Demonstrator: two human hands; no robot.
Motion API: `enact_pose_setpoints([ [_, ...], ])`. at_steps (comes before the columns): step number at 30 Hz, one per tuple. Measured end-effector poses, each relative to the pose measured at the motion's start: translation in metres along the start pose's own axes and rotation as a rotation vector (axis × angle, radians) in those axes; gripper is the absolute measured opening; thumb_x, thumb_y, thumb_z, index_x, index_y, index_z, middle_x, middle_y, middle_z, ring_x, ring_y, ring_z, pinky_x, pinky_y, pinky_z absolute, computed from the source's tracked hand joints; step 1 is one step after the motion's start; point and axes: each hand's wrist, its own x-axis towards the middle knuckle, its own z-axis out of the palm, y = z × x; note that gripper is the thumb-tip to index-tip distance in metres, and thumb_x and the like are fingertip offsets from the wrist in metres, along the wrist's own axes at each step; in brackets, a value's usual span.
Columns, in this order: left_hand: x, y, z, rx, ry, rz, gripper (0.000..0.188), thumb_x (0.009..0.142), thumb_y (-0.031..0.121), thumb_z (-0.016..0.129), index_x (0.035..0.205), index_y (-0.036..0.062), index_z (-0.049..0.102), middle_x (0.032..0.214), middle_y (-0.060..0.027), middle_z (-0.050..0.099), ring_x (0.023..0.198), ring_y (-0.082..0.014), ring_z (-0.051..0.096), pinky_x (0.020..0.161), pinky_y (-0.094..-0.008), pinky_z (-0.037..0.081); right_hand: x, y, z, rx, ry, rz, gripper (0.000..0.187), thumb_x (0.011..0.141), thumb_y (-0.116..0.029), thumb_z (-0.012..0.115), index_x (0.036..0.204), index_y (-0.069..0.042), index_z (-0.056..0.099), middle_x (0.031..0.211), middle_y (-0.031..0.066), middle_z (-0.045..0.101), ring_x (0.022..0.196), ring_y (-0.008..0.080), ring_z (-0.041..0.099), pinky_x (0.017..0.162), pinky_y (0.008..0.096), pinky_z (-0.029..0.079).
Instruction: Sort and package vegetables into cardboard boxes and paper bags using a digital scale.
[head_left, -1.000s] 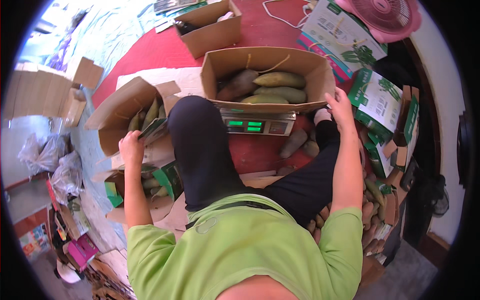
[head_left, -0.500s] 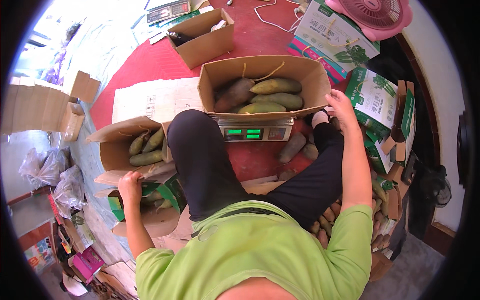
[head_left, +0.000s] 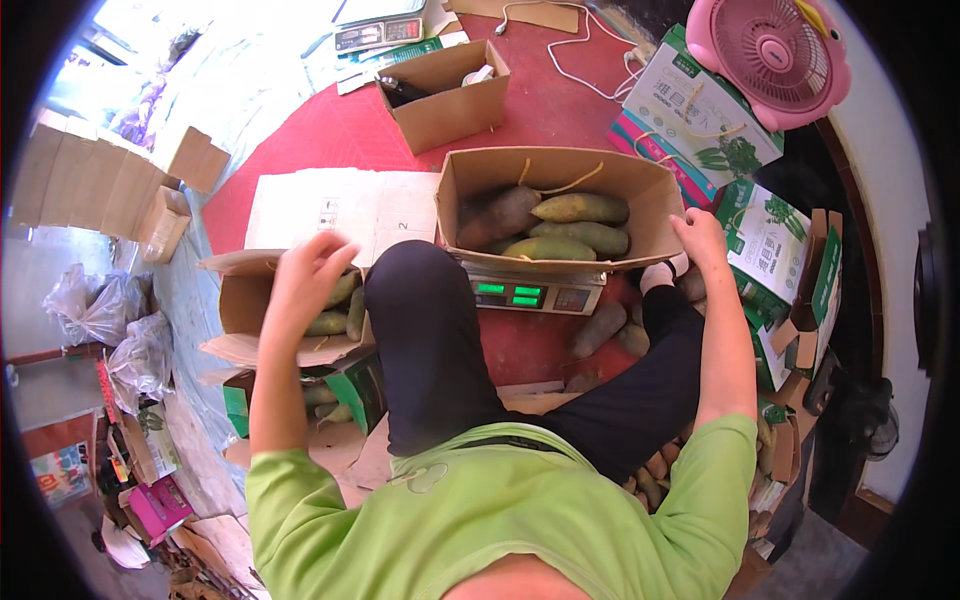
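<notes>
The left hand [head_left: 305,278] hovers loosely open and empty just above the mangoes [head_left: 338,310] in the side carton [head_left: 240,300], while the right hand [head_left: 700,238] (also empty) rests at the scale box [head_left: 560,170] corner.

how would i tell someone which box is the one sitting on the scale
Start at the red floor mat and find the flat scale with green lit digits by the person's knee. The open cardboard box on top of it holds long yellow-green fruit, with the right hand at its corner. No other box sits on a scale.
</notes>
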Motion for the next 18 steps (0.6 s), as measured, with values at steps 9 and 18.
enact_pose_setpoints([
  [9, 0.120, 0.002, 0.103, 0.146, -0.472, -0.153, 0.051, 0.085, 0.043, 0.057, 0.078, -0.0066, 0.064, 0.067, -0.0146, 0.065, 0.055, -0.0203, 0.065, 0.061, -0.0345, 0.052, 0.010, -0.006, -0.007, -0.037, -0.099, 0.008, 0.037, 0.077, -0.039, 0.061, 0.074, -0.002, 0.061, 0.080, 0.0202, 0.064, 0.080, 0.0377, 0.061, 0.070, 0.0455, 0.047],
  [18, 0.126, -0.005, 0.086, 0.049, -0.287, -0.154, 0.035, 0.080, 0.025, 0.054, 0.075, -0.0082, 0.065, 0.065, -0.0148, 0.064, 0.055, -0.0217, 0.063, 0.052, -0.0353, 0.052, 0.022, -0.039, -0.026, -0.008, -0.064, -0.096, 0.033, 0.077, -0.034, 0.058, 0.073, -0.001, 0.062, 0.079, 0.0216, 0.062, 0.080, 0.0386, 0.060, 0.068, 0.0465, 0.046],
])
